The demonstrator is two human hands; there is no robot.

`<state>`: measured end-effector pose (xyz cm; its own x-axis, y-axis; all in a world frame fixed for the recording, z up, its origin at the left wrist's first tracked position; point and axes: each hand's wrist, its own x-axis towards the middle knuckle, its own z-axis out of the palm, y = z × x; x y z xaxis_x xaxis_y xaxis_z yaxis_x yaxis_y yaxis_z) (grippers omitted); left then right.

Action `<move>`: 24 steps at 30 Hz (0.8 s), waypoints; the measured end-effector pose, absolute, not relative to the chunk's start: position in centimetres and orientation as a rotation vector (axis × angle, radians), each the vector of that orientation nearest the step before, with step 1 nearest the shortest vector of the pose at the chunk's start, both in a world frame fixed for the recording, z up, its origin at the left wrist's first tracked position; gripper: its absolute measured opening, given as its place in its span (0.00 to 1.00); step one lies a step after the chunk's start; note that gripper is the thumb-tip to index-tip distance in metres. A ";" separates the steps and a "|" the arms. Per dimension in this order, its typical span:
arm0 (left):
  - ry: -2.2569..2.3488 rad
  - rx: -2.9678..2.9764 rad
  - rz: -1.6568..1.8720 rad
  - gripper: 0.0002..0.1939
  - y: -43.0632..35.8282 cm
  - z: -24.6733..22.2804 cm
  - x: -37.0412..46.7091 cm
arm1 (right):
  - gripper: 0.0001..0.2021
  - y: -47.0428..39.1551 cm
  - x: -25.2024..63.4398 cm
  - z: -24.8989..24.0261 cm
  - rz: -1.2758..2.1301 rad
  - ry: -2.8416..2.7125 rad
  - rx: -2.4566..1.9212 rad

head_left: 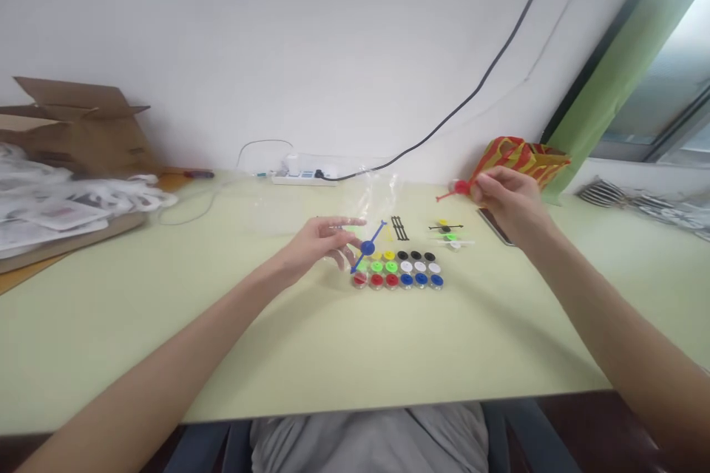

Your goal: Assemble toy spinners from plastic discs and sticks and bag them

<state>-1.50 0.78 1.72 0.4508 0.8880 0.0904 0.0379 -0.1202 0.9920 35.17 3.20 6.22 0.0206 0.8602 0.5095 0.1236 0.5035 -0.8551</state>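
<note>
My left hand [325, 240] is closed around a blue piece [367, 247], a round disc with a thin arm on each side, held above the table. Pinched in my right hand [499, 192] is a red piece [460, 187] of similar shape, higher and to the right. Below them lie rows of small round pieces: red [377, 280], blue [421, 279], green [391, 267], white [420, 267], yellow [389, 256] and black [416, 256]. Thin black strips [399, 228] lie behind the rows. A small group with a black arrow piece [446, 228] sits to their right.
A clear plastic bag [374, 192] stands behind the pieces. A power strip [302, 178] lies by the wall. A phone [495, 227] and a red-yellow bag [515, 155] are at right; a cardboard box [89, 129] and white bundles [61, 196] at left.
</note>
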 end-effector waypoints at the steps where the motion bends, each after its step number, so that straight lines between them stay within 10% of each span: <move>1: 0.831 1.541 0.860 0.27 0.9 1.7 -1.7 | 0.15 3.4 33.7 6.6 0.730 -1.432 -0.863; 24: 0.749 1.597 0.200 0.19 1.2 3.1 -4.2 | 0.24 1.5 27.3 2.5 1.149 -1.232 -0.750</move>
